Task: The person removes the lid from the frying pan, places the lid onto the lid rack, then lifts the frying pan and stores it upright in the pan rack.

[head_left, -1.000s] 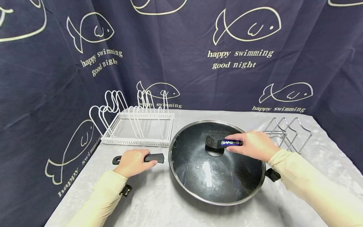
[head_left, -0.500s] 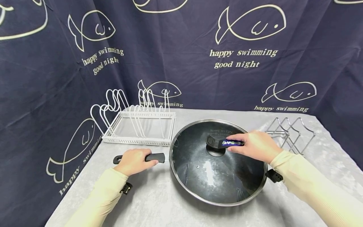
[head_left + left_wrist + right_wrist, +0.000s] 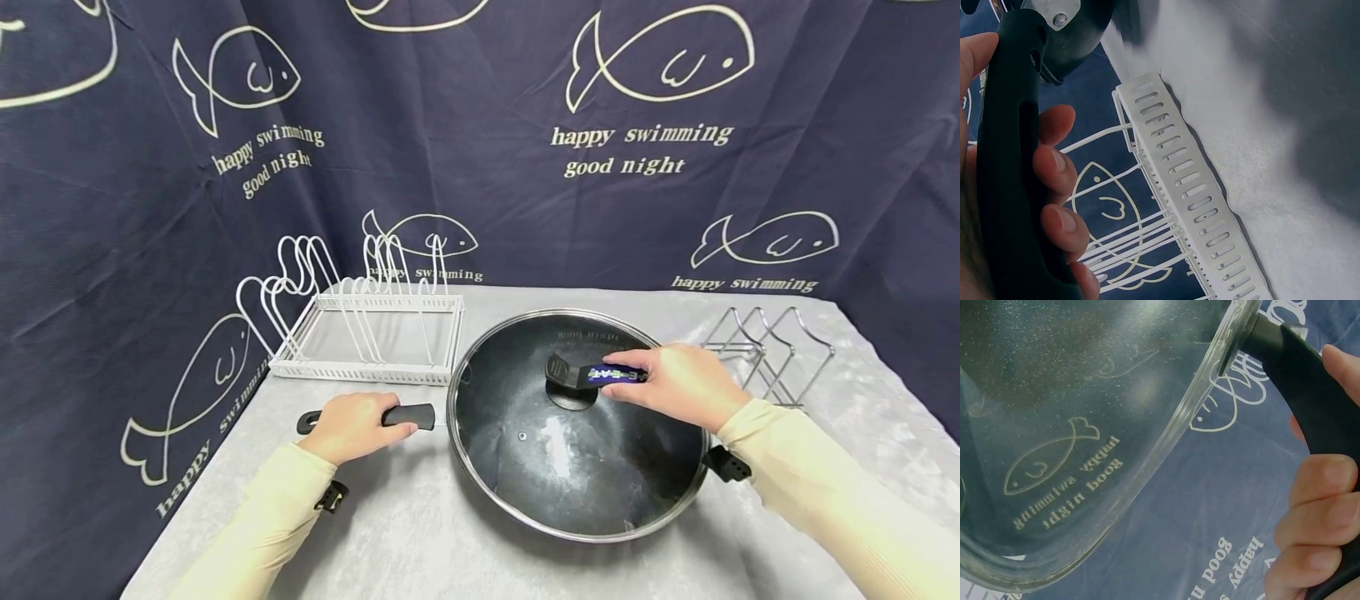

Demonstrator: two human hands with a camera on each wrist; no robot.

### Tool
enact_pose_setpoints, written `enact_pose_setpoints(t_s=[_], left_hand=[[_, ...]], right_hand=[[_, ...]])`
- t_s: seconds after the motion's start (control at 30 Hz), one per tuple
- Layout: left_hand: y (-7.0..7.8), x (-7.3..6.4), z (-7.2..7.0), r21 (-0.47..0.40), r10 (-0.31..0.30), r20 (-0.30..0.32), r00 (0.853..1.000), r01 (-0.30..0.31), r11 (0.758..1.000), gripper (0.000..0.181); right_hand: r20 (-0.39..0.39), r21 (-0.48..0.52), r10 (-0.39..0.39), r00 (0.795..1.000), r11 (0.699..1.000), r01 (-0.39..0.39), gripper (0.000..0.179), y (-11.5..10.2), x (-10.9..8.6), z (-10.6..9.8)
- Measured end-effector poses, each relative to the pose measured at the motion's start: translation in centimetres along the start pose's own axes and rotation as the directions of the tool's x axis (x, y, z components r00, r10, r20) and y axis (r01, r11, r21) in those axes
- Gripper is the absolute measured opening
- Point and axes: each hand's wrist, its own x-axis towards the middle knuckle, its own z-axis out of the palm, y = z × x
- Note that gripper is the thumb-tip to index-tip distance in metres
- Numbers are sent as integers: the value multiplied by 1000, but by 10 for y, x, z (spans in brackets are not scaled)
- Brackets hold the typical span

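Observation:
A wide, dark frying pan (image 3: 1082, 47) is held with its long black handle (image 3: 411, 417) pointing left. My left hand (image 3: 356, 425) grips that handle, thumb along it toward the pan and fingers curled underneath, as the left wrist view shows. Covering the pan is a round glass lid (image 3: 517, 492) with a metal rim and a small steam hole, hiding the pan's inside. My right hand (image 3: 671, 383) grips the lid's black handle (image 3: 577, 377), which bears a blue label. In the right wrist view the fingers wrap round this handle beside the glass.
Left of the pan, at the back, stands a white rack (image 3: 360, 375) with tall wire loops. A silver wire rack (image 3: 787, 354) stands behind my right forearm. Both rest on a grey-white tabletop (image 3: 405, 533), backed by a dark blue fish-print curtain (image 3: 510, 200).
Both hands keep their grips. The lid's far rim and right edge have shifted slightly up and right in the head view, while the whole view also moves a little.

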Motion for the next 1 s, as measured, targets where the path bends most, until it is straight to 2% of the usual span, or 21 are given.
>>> enact_pose_setpoints(t_s=[0.17,0.27,0.4,0.53,0.63,0.73,0.83,0.93,1.0], left_hand=[[0,1,-5,-12,8,38,999,-8,1000,33],[0,2,-7,-24,11,63,998,-9,1000,32],[0,3,-7,-25,3,93,996,-1,1000,32],[1,5,-7,-35,-4,124,992,8,999,31],[2,7,-8,-47,-2,140,990,9,999,30],[2,9,-9,-54,1,154,988,8,998,29],[1,11,-13,-63,6,177,984,5,998,27],[0,15,-18,-81,20,200,980,-4,997,25],[-1,19,-23,-92,34,209,977,-15,996,23]], right_hand=[[-22,-46,-6,1000,999,5,47,-2,0,-3],[-72,-104,-33,997,994,26,43,-5,-1,-4],[-153,-176,-95,984,982,68,40,-8,-2,-4],[-188,-191,-132,973,977,95,41,-9,-5,-4],[-242,-213,-182,953,968,130,41,-9,-9,-4],[-323,-250,-259,910,951,182,41,-8,-11,-3],[-411,-286,-339,846,929,233,51,-8,-12,-3],[-496,-349,-431,754,894,281,67,-7,-12,-3],[-542,-399,-485,686,867,297,63,-7,-12,-4]])
